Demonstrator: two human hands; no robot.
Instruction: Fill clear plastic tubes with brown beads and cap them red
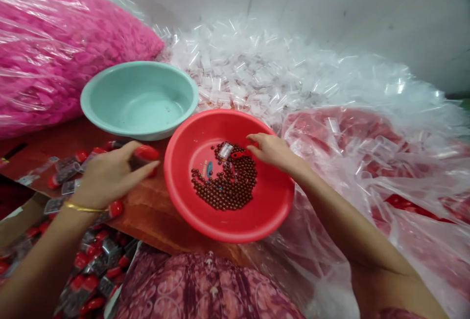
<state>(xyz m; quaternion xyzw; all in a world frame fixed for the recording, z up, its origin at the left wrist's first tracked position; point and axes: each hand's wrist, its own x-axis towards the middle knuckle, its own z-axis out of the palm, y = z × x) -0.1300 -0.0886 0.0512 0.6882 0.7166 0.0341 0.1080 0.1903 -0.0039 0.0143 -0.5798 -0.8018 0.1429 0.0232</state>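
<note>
My left hand (110, 174) is closed around a small clear tube with a red cap (145, 155), held over the wooden board beside the red bowl (271, 201). The red bowl holds many small brown beads (229, 184) and one clear tube (225, 150) lying on them. My right hand (273, 151) reaches into the bowl from the right, its fingers pinched on a small red piece (240, 154) at the top of the bead pile.
An empty teal bowl (139, 99) stands behind the red one. Filled red-capped tubes (91, 255) lie piled at the lower left. A pink bag (47, 50) fills the far left, and heaps of clear tubes (257, 69) and a bag of red caps (367, 162) lie right.
</note>
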